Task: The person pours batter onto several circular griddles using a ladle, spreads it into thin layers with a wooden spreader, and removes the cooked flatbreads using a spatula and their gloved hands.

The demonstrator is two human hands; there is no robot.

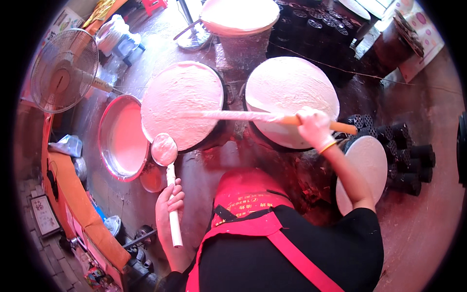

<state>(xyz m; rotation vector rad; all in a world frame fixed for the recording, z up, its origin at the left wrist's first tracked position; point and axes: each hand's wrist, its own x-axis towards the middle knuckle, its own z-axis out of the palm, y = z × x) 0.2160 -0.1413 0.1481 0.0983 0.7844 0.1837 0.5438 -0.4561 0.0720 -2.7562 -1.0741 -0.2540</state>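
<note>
My left hand (174, 197) is closed round the pale handle of a ladle (164, 150). The ladle's round head is coated with batter and lies over the lower left edge of the left griddle. My right hand (314, 127) grips the wooden handle of a long flat spatula (228, 115), whose batter-smeared blade reaches left across both griddles. A pale, rough layer covers the left round griddle (182, 87). The right round griddle (292, 80) bears a similar layer, with a smoother pale area along its lower part. Whether the blade touches either surface, I cannot tell.
A red-rimmed basin (103, 138) of pale batter stands left of the griddles. Another round pale surface (367, 168) lies under my right forearm, with black coal briquettes (408, 170) beyond. A fan (63, 70) stands far left. A further covered round top (241, 14) is ahead.
</note>
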